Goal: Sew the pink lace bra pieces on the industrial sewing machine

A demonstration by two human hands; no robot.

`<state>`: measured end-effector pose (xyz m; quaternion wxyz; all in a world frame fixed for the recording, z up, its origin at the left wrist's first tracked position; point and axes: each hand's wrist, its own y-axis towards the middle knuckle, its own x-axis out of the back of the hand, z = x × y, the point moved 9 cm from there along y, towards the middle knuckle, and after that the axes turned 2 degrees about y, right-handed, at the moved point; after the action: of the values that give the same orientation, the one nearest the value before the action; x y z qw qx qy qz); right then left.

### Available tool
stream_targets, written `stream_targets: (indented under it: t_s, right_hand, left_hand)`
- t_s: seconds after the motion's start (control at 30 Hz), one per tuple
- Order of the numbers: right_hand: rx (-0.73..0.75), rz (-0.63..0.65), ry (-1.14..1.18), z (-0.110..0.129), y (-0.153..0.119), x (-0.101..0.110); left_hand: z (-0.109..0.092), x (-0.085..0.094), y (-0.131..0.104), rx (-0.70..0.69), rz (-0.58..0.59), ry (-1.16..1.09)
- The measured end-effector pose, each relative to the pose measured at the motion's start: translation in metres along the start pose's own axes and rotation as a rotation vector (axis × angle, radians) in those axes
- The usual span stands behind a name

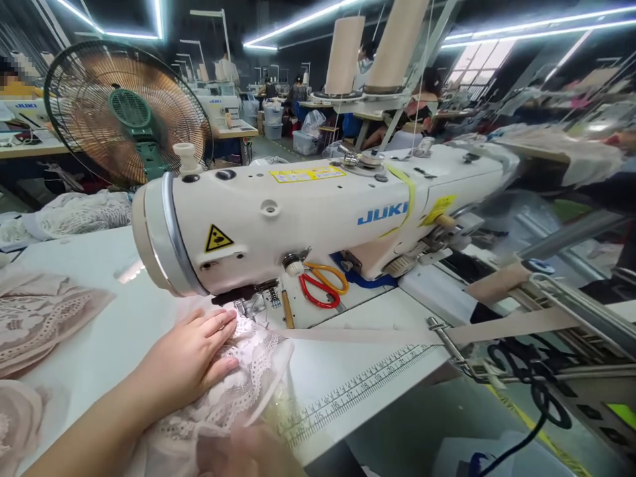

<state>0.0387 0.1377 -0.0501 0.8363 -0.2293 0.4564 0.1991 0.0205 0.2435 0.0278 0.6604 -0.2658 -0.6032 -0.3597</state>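
Observation:
My left hand (201, 351) lies flat on a piece of pale pink lace fabric (248, 384), fingers stretched toward the presser foot (242, 307) of a white sewing machine (318, 205). The lace runs under the machine's head. Low in the view, my right hand (258, 450) is smeared by motion beside the lower part of the lace, so its fingers cannot be made out. A narrow pale elastic band (358, 335) stretches from the lace across the table to a metal guide (450, 341) on the right.
Red-and-yellow-handled scissors (320, 291) and a wooden-handled tool (287, 308) lie under the machine arm. Lace pieces (44, 321) are stacked at left. A printed ruler (368, 391) edges the table. A large fan (129, 109) and thread cones (345, 56) stand behind.

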Motion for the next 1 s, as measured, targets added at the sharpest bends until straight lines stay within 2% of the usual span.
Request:
stream_targets:
  t_s: [0.13,0.3,0.4,0.57,0.63,0.7,0.8,0.87,0.9,0.93,1.0]
  right_hand:
    - [0.007,-0.062,0.055,-0.002,0.007,-0.001]
    - [0.03,-0.037,-0.001,0.001,0.008,-0.001]
    - [0.041,-0.013,-0.076,0.002,0.012,-0.004]
    - [0.055,0.03,-0.268,0.002,0.023,-0.01]
    - [0.054,0.063,-0.37,0.001,0.025,-0.01]
    - [0.05,0.107,-0.48,0.004,0.021,-0.009]
    - [0.05,0.164,-0.709,0.021,0.005,-0.003]
    - [0.093,0.187,-0.99,0.046,-0.011,0.0]
    - [0.169,0.203,-1.264,0.062,-0.019,-0.003]
    - [0.265,0.183,-1.537,0.08,-0.027,-0.006]
    - [0.482,-0.023,-1.916,0.124,-0.039,-0.008]
  left_hand:
    - [0.006,0.004,0.002,0.025,-0.051,0.05]
    - [0.01,0.012,0.009,0.093,-0.035,0.105]
    - [0.01,0.012,0.015,0.113,0.049,0.104]
    - [0.012,0.003,0.015,0.175,0.28,0.038]
    - [0.011,0.004,0.013,0.186,0.303,0.029]
    - [0.008,0.007,0.011,0.187,0.274,0.027]
    - [0.0,0.014,0.009,0.142,0.162,0.007]
    - [-0.011,0.018,0.006,0.047,0.052,-0.024]
    - [-0.017,0.019,0.004,0.003,0.001,-0.044]
    - [-0.02,0.019,0.001,-0.023,-0.039,-0.064]
    - [-0.022,0.018,-0.003,-0.022,-0.083,-0.102]
